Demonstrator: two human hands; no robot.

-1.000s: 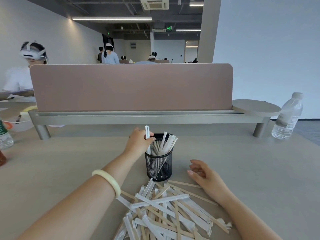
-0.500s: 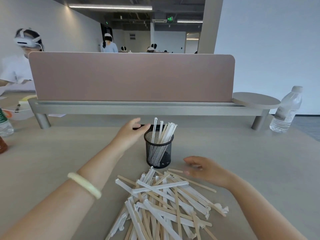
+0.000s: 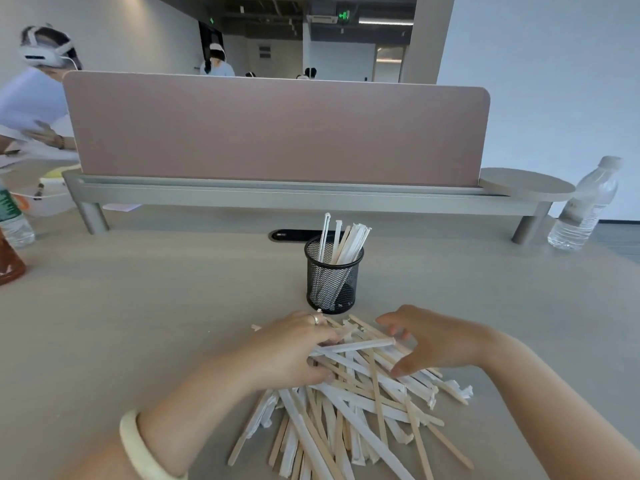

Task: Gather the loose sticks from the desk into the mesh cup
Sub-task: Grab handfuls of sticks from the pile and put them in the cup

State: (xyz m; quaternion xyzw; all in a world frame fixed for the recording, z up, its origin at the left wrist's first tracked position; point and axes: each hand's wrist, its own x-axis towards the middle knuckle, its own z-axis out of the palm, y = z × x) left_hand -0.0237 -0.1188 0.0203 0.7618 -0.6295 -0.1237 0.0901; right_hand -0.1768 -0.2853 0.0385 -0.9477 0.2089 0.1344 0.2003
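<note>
Up close in the head view, one black mesh cup (image 3: 333, 275) stands upright on the desk (image 3: 138, 306), holding roughly seven paper-wrapped sticks (image 3: 341, 242) that lean to the right; the exact count is blurred. Just in front of it lies one loose pile of sticks (image 3: 349, 407), some bare wood, some in white wrappers, too overlapped to count. Two hands rest on the pile's far end. The left hand (image 3: 287, 348), with one ring and one pale bangle (image 3: 145, 448) on its wrist, curls its fingers around a wrapped stick (image 3: 356, 347). The right hand (image 3: 429, 341) is spread, fingers loosely bent over the pile, gripping nothing I can make out. One water bottle (image 3: 585, 206) stands far right.
</note>
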